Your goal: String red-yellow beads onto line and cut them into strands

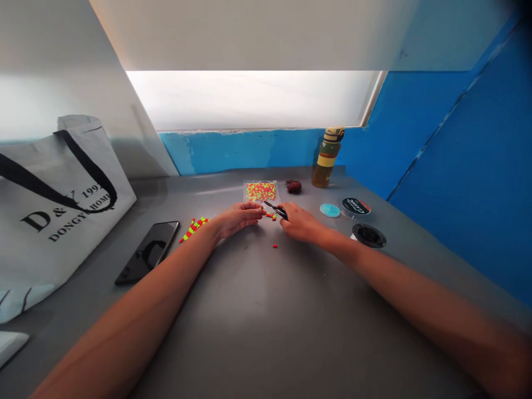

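Observation:
My left hand is closed in a pinch, its fingertips on something too small to make out. Close by on the right, my right hand grips black-handled pliers, their jaws pointing at the left fingertips. Several red and yellow beads lie on the table between the hands, and a single red bead rests nearer to me. Behind the hands is a clear bag of red and yellow beads. Rows of similar beads lie left of my left wrist.
A black phone and a white tote bag are on the left. At the right stand a bottle, a dark red lump, a turquoise disc, a round black label and a spool on the grey table.

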The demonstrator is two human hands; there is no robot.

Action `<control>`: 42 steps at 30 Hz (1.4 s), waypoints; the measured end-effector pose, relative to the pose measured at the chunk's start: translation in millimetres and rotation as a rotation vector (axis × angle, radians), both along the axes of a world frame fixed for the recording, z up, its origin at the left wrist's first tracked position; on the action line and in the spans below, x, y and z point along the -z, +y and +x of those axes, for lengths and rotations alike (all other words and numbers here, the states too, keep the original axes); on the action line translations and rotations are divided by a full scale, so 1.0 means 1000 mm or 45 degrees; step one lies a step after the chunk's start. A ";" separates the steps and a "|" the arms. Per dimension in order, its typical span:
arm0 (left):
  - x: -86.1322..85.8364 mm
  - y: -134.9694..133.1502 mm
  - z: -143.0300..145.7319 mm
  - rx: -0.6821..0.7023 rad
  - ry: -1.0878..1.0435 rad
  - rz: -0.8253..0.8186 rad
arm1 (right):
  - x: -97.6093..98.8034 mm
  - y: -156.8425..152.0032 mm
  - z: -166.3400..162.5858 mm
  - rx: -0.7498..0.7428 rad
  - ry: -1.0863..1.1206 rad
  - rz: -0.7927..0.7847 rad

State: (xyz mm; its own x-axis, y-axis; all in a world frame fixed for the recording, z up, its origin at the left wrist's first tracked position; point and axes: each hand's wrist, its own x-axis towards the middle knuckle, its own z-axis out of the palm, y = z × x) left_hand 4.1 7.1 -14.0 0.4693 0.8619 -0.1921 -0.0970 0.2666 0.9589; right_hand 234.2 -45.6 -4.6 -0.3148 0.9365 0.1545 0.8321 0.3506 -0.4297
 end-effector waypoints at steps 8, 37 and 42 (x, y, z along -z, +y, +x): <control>-0.001 -0.002 -0.001 0.108 0.035 0.080 | 0.005 0.002 0.001 -0.021 -0.078 0.066; -0.011 -0.005 0.004 0.087 0.217 0.048 | -0.003 0.012 0.001 -0.032 -0.146 -0.042; -0.013 -0.004 0.004 0.107 0.219 0.016 | -0.001 0.014 0.001 -0.027 -0.174 -0.026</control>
